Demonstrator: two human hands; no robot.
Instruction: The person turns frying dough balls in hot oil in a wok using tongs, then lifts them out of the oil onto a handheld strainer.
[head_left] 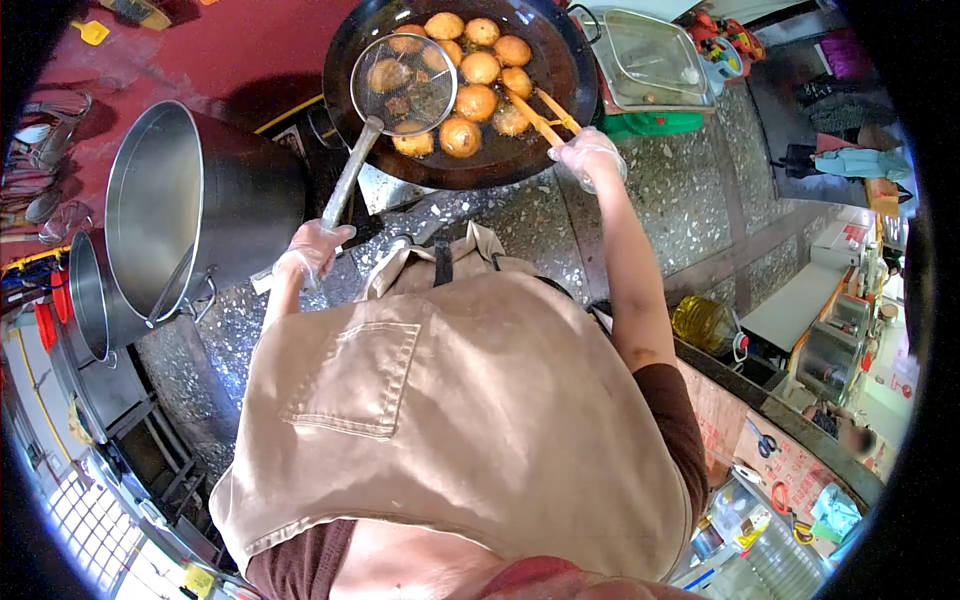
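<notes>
A wide dark wok [350, 135] holds oil and several round golden-brown fried balls [480, 68]. My left hand [312, 250], in a clear plastic glove, is closed around the handle of a wire strainer [405, 85]. The strainer's round mesh is over the left part of the wok, above some of the balls and darker bits. At the wok's right rim, my gloved right hand [590, 158] grips a pair of long wooden chopsticks [541, 124]. Their tips reach in among the balls, spread apart.
Left of the wok stand a tall metal pot [245, 190] and a smaller pot [88, 295]. A glass-lidded tray [655, 60] sits on a green container [650, 124] at the right. An oil bottle [703, 325] stands right of my forearm. Scissors [765, 440] lie lower right.
</notes>
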